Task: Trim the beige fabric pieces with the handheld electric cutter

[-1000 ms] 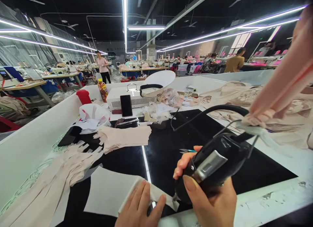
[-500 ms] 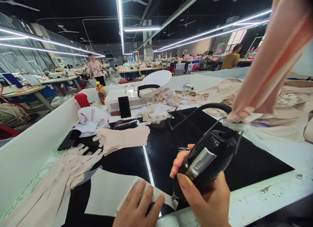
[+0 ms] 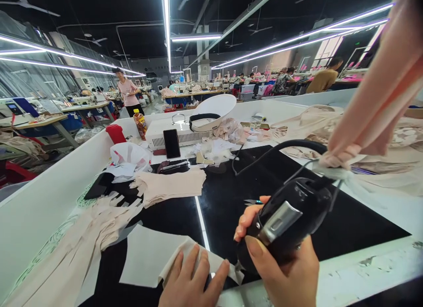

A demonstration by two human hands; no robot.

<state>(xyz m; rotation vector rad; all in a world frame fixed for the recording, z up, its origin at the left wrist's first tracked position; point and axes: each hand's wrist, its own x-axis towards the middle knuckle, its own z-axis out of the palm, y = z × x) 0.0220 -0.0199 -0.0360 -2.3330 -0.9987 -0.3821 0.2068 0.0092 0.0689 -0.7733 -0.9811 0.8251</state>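
Observation:
My right hand [image 3: 280, 267] is wrapped around a black corded handheld power tool [image 3: 287, 223] with a silver panel on its side. Its small metal tip points down at the right end of a pale fabric piece [image 3: 148, 254]. I cannot tell whether the tip touches the cloth. My left hand [image 3: 194, 276] lies on that piece with fingers spread, pressing its folded edge. Twisted pink cloth [image 3: 370, 109] is tied at the tool's cord end and runs up to the right. Small scissors [image 3: 253, 202] lie just behind my right fingers, partly hidden.
A stack of beige fabric pieces [image 3: 175, 186] lies on the black tabletop [image 3: 228, 197], with long fabric strips [image 3: 66, 249] at left. Farther back are a phone [image 3: 172, 144], a white vented box [image 3: 158, 133] and a bottle [image 3: 140, 124]. A low white wall [image 3: 49, 205] borders the table.
The whole view has shifted slightly, so things appear a little farther right. Both hands keep nearly the same places on the cloth and tool. The standing person in the background has turned slightly.

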